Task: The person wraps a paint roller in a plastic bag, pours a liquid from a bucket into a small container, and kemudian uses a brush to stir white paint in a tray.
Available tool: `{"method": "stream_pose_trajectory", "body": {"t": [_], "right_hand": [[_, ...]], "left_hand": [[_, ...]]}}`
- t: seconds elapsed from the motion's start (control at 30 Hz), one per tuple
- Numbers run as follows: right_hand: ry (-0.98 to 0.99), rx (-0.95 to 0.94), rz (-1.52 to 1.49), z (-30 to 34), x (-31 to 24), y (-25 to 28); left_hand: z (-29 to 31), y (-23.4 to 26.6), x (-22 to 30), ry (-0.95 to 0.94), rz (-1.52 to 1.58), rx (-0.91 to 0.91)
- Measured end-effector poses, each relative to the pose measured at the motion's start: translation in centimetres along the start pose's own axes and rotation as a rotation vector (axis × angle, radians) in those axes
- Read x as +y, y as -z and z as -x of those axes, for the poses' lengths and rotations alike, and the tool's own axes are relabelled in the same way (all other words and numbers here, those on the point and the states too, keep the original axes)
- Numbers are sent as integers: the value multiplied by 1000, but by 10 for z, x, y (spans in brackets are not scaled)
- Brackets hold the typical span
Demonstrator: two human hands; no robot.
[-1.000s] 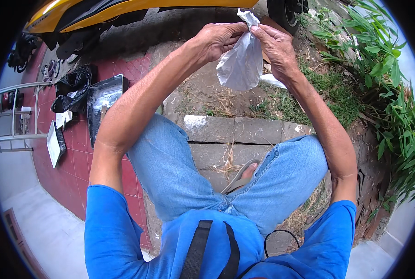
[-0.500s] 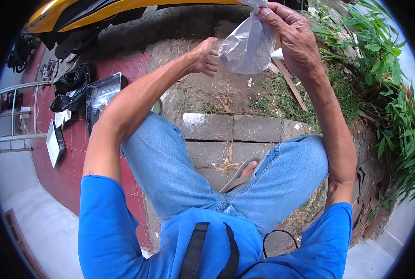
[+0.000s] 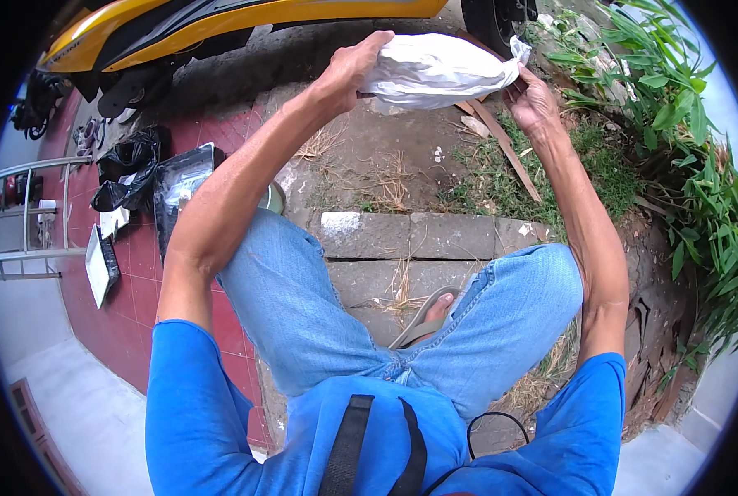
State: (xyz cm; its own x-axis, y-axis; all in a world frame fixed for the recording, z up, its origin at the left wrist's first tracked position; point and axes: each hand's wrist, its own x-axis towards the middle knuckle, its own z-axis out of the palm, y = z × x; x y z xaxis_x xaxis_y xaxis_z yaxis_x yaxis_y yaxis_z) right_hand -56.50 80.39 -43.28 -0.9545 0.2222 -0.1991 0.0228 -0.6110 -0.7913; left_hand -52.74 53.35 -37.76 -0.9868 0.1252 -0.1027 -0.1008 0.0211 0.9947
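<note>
A thin white plastic bag (image 3: 439, 73) is stretched sideways between my two hands, out past my knees. It looks puffed and wrinkled, and its right end narrows to a gathered tuft. My left hand (image 3: 354, 68) is closed on the bag's left end. At the opposite end, my right hand (image 3: 532, 101) pinches the bag just below the tuft; some of its fingers hang loosely curled. Whether anything is inside the bag cannot be made out.
A yellow and black motorcycle (image 3: 220, 31) stands across the far side. On the red tiles at left are a black plastic bag (image 3: 133, 161), a black tray (image 3: 188, 169) and a white-faced panel (image 3: 97, 264). Leafy plants (image 3: 675, 107) grow at right; a wooden strip (image 3: 505, 149) lies on the grass.
My left hand was apart from the bag with fingers spread; now it holds the left end. My right hand has lowered a little, and the bag has gone from hanging to stretched sideways.
</note>
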Motion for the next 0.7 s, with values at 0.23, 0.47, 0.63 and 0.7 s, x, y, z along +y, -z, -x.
{"method": "stream_pose_trajectory", "body": {"t": [0.23, 0.47, 0.63, 0.7], "right_hand": [[107, -71, -22, 0, -8, -9], [932, -487, 835, 94, -15, -85], [665, -299, 495, 74, -36, -78], [511, -216, 269, 45, -11, -70]], "left_hand": [[1, -2, 24, -468, -122, 55], [-46, 21, -88, 486, -72, -330], [-48, 22, -59, 170, -128, -312], [-53, 60, -56, -33, -79, -165]]}}
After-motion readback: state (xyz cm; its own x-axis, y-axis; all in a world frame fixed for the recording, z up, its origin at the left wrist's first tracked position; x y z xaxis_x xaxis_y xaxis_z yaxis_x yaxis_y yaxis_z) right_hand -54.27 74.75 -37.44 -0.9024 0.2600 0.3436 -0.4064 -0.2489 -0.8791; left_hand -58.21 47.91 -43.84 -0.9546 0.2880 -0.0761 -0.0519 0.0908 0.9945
